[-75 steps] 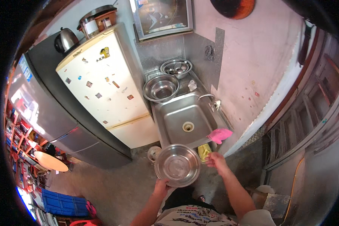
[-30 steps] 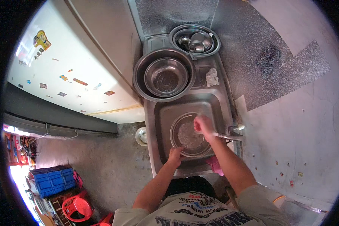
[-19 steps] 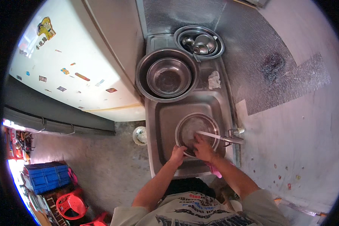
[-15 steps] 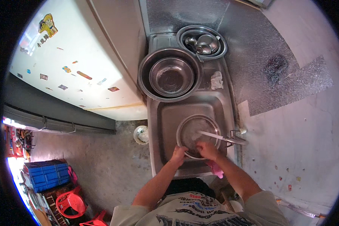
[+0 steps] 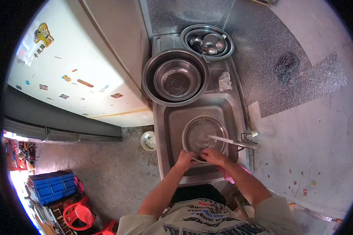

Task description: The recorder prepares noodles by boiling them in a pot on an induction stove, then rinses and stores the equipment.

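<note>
Ideally, the left hand (image 5: 184, 159), gripping the bowl (image 5: 198, 131) by its rim at seven o'clock, should steady it in the sink (image 5: 174, 121) under the running three-o'clock tap (image 5: 246, 144) while the right hand (image 5: 214, 156) at five, its finger grip unclear, rubs evenly round the inside.

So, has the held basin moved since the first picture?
Yes: the basin went forward, from before the near edge of the sink to inside it.

A steel drainboard (image 5: 164, 41) carries basins (image 5: 149, 80) and a white scrap (image 5: 224, 81).
</note>
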A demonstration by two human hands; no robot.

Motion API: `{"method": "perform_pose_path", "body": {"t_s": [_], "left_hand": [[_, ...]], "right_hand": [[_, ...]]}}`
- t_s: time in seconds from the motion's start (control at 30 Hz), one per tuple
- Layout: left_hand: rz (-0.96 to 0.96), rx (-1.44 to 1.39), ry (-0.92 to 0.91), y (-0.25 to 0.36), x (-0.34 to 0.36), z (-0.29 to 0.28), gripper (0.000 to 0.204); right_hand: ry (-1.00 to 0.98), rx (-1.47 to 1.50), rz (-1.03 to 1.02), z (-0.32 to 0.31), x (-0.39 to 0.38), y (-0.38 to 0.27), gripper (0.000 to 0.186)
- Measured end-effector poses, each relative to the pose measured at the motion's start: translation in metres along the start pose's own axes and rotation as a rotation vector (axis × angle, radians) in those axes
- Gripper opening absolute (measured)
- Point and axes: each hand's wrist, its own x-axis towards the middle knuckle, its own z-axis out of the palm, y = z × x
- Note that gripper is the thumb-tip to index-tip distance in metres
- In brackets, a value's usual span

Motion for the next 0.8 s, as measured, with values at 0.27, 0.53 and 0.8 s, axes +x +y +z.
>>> {"method": "perform_pose_path", "body": {"t_s": [0.27, 0.53, 0.8], "left_hand": [[-0.043, 0.085, -0.048, -0.009, 0.009, -0.001, 0.041], [-0.09, 0.029, 0.018, -0.006, 0.005, 0.005, 0.041], [-0.091, 0.126, -0.033, 0.004, -0.009, 0.009, 0.046]], "right_hand": [[0.101, -0.049, -0.22, 0.008, 0.027, -0.001, 0.032], [0.354, -0.441, -0.5, 0.017, 0.012, 0.021, 0.033], [0.291, -0.253, -0.302, 0.018, 0.024, 0.001, 0.034]]}}
